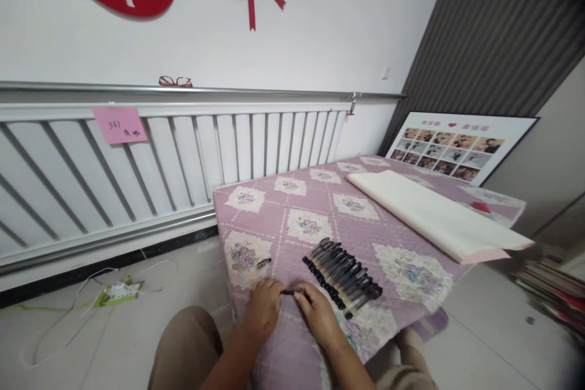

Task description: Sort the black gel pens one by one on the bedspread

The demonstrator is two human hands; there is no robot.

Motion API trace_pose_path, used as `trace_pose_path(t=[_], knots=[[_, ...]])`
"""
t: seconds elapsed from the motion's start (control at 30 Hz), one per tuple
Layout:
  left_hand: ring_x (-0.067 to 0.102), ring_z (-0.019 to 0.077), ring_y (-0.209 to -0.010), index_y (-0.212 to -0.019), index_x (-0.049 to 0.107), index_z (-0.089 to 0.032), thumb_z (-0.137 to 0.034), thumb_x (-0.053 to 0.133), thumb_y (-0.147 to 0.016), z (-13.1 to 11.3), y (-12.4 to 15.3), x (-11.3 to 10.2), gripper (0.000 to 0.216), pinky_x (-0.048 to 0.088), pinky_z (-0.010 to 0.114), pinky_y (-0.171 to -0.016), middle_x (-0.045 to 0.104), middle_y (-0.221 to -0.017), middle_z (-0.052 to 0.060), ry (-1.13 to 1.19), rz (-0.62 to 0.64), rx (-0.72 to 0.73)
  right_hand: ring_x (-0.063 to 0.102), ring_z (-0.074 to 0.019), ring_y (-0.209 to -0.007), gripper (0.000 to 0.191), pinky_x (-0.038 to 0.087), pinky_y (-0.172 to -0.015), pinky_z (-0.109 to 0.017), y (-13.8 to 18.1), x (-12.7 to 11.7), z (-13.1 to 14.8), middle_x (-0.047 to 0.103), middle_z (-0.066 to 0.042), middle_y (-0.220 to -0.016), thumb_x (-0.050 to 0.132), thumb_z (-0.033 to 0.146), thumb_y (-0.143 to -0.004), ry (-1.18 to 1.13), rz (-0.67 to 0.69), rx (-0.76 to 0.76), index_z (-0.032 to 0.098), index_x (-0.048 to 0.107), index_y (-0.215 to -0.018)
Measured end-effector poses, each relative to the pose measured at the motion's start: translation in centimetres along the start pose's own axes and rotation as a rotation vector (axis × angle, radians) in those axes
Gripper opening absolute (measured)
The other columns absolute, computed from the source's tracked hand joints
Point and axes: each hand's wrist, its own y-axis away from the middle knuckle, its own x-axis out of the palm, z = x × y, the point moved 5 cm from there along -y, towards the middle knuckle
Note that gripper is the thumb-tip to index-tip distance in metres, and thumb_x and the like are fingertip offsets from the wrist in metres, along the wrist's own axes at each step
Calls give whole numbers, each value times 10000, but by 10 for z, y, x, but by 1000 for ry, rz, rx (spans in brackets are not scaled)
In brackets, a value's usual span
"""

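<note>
Close to the near end of the cloth-covered table, my left hand (266, 304) and my right hand (315, 311) face each other. Between their fingertips runs a pen (289, 292); only a short dark stretch of it shows, as the fingers hide the rest. Both hands are closed on it. Beyond my left hand, a black pen cap (264, 263) lies loose on the cloth. To the right of my right hand, a row of black gel pens (342, 274) lies side by side on the slant.
The purple flowered tablecloth (269, 210) reaches a white radiator (247, 140). A folded cream sheet (420, 213) and a photo board (450, 146) occupy the table's right side. Glasses (175, 81) rest on the pipe. A power strip (119, 291) with cables is on the floor at left.
</note>
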Motion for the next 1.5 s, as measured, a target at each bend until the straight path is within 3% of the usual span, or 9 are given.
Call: trace_pose_path(t=[0.27, 0.47, 0.57, 0.7, 0.9, 1.1, 1.27, 1.4, 1.5], knots=[[512, 203, -1006, -1043, 621, -247, -199, 353, -906, 0, 0, 0, 305, 317, 353, -935, 625, -1031, 31, -1, 12, -26, 570, -193, -695, 358, 432, -674, -308, 1, 7, -1, 607, -34, -698, 385, 420, -915, 163, -34, 5, 221, 590, -700], [518, 195, -1006, -1033, 615, -247, -179, 346, -903, -2, 0, -4, 306, 324, 344, -923, 623, -1016, 25, -1, -25, -40, 603, -183, -765, 292, 465, -730, -296, 3, 1, -5, 656, -32, -868, 528, 362, -835, 47, -52, 62, 209, 594, -1074], [518, 198, -999, -997, 619, -233, -181, 352, -900, -3, 0, -3, 289, 325, 346, -922, 624, -1004, 33, -25, 3, -43, 595, -178, -756, 187, 460, -714, -287, 3, 0, 0, 646, -25, -822, 514, 338, -833, 27, -11, 27, 215, 630, -914], [512, 192, -1009, -1019, 617, -231, -171, 351, -899, -4, 1, -4, 298, 321, 344, -927, 620, -1019, 35, -28, -2, -36, 588, -185, -738, 283, 448, -697, -292, 1, 0, 4, 631, -33, -745, 444, 388, -881, 73, -6, 21, 213, 623, -748], [512, 193, -1019, -1041, 612, -243, -166, 358, -895, 0, 0, -1, 303, 320, 351, -930, 618, -1035, 30, -11, -12, -34, 597, -185, -753, 246, 464, -718, -300, 2, 0, 1, 652, -38, -832, 512, 366, -830, 61, -44, 46, 211, 633, -979], [512, 193, -1015, -1023, 610, -240, -169, 373, -897, 1, 0, 0, 278, 316, 350, -931, 618, -1027, 25, -4, -12, -26, 593, -193, -745, 274, 455, -710, -307, 2, 1, 2, 633, -40, -744, 449, 389, -879, 76, -12, 18, 221, 631, -761], [515, 188, -1004, -1035, 606, -241, -165, 364, -903, -2, 1, -3, 286, 319, 345, -928, 619, -1020, 22, -12, -26, -9, 599, -193, -816, 214, 463, -763, -314, 2, 1, 0, 657, -47, -890, 507, 358, -841, 58, -34, 25, 219, 628, -950], [516, 186, -992, -1006, 614, -241, -162, 368, -905, -3, 1, -4, 277, 321, 341, -924, 621, -1004, 14, -19, -29, -8, 587, -184, -746, 263, 448, -708, -298, 2, 3, 0, 628, -33, -755, 447, 376, -882, 76, -11, 10, 215, 615, -759], [515, 186, -1006, -1030, 610, -247, -163, 370, -904, -3, 1, -3, 284, 318, 340, -927, 622, -1019, 16, -17, -24, -19, 590, -185, -737, 234, 448, -700, -296, 2, 2, -1, 638, -31, -765, 477, 386, -866, 86, -40, 33, 214, 631, -823]])
